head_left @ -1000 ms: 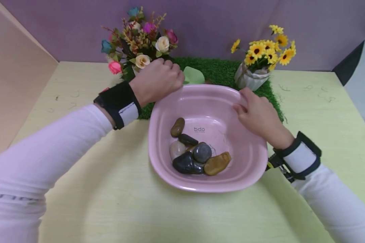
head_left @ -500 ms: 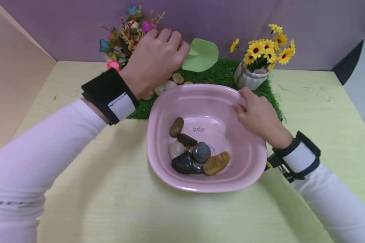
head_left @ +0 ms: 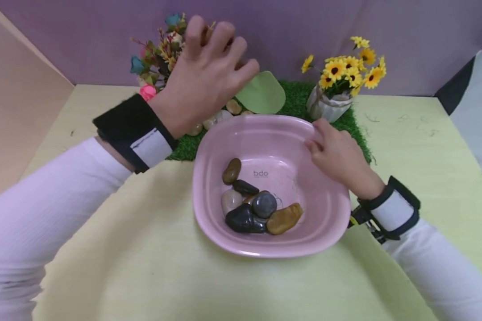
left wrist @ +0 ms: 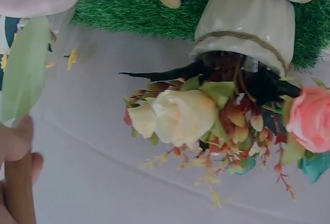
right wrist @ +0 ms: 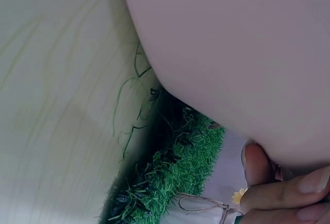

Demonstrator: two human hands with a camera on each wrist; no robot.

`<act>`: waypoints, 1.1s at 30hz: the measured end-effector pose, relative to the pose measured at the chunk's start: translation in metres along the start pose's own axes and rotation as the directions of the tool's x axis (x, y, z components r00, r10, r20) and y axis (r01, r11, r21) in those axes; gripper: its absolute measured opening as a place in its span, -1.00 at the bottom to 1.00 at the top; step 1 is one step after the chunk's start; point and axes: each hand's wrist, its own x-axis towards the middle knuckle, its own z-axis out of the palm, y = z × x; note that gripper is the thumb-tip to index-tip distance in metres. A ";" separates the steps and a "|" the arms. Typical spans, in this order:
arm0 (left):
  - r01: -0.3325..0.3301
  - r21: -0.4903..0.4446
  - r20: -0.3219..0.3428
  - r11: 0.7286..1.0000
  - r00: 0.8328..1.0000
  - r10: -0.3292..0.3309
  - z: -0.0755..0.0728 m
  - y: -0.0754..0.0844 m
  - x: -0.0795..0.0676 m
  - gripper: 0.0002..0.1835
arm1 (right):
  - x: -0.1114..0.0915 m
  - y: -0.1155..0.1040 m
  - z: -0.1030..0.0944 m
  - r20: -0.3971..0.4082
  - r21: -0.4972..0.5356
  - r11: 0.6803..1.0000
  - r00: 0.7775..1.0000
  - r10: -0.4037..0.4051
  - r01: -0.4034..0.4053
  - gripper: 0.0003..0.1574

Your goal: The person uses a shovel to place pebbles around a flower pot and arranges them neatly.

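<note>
My left hand (head_left: 206, 73) is raised over the back of the table and grips a spatula by its wooden handle (left wrist: 19, 188). The spatula's light green blade (head_left: 263, 93) points down just behind a pink basin (head_left: 273, 145), overlapping the grass mat in the head view. My right hand (head_left: 339, 154) holds the basin's rim at the back right corner, thumb inside; the right wrist view shows fingers (right wrist: 278, 195) curled beneath the rim. Several wet stones (head_left: 241, 218), dark, brown and pale, lie in the left front of the basin.
A green grass mat (head_left: 295, 91) runs behind the basin, with pale stones (head_left: 233, 107) on it. Colourful artificial flowers (head_left: 156, 62) in a white pot (left wrist: 252, 18) stand back left, partly behind my left hand. Yellow flowers (head_left: 351, 71) in a white pot (head_left: 329, 104) stand back right.
My left hand has risen, bringing the green blade up from behind the basin's rim; the blade then tipped lower again. Stones on the mat came into view. My right hand stays on the rim.
</note>
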 end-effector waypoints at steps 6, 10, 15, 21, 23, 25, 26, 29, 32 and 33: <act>-0.125 -0.084 0.030 0.989 0.991 0.128 -0.004 -0.004 -0.004 -0.66 | -0.001 0.000 0.001 -0.001 0.000 1.000 1.000 -0.001 0.001 -0.50; -0.297 -0.257 0.107 0.920 0.937 0.332 -0.007 -0.002 -0.008 -0.85 | 0.000 0.000 0.001 -0.004 -0.005 1.000 1.000 0.002 -0.002 -0.50; -0.355 -0.409 0.174 0.840 0.874 0.454 -0.007 0.011 -0.015 -0.79 | 0.000 0.000 0.000 0.001 0.002 1.000 1.000 0.003 -0.003 -0.50; -0.256 -0.577 0.201 0.775 0.876 0.439 0.001 0.029 -0.036 -0.72 | 0.000 -0.001 0.002 -0.002 0.008 1.000 1.000 0.001 -0.001 -0.52; -0.209 -0.614 0.215 0.761 0.883 0.417 0.005 0.032 -0.042 -0.66 | 0.000 -0.001 0.002 -0.008 0.007 1.000 1.000 -0.007 0.007 -0.53; -0.191 -0.632 0.213 0.751 0.889 0.406 0.009 0.034 -0.046 -0.63 | 0.001 -0.002 0.002 -0.013 0.008 1.000 1.000 -0.010 0.010 -0.54; -0.194 -0.637 0.203 0.746 0.892 0.405 0.010 0.036 -0.047 -0.62 | 0.001 -0.002 0.002 -0.015 0.008 1.000 1.000 -0.009 0.009 -0.54; -0.225 -0.618 0.150 0.753 0.907 0.394 0.011 0.041 -0.046 -0.69 | 0.000 -0.002 0.001 -0.013 0.007 1.000 1.000 0.000 0.000 -0.55; -0.239 -0.541 0.121 0.806 0.927 0.356 0.009 0.045 -0.047 -0.78 | 0.000 -0.001 0.001 -0.010 0.003 1.000 1.000 0.003 -0.003 -0.55; -0.232 -0.510 0.118 0.828 0.935 0.335 0.008 0.046 -0.048 -0.80 | 0.000 -0.001 0.001 -0.011 0.001 1.000 1.000 0.002 -0.002 -0.55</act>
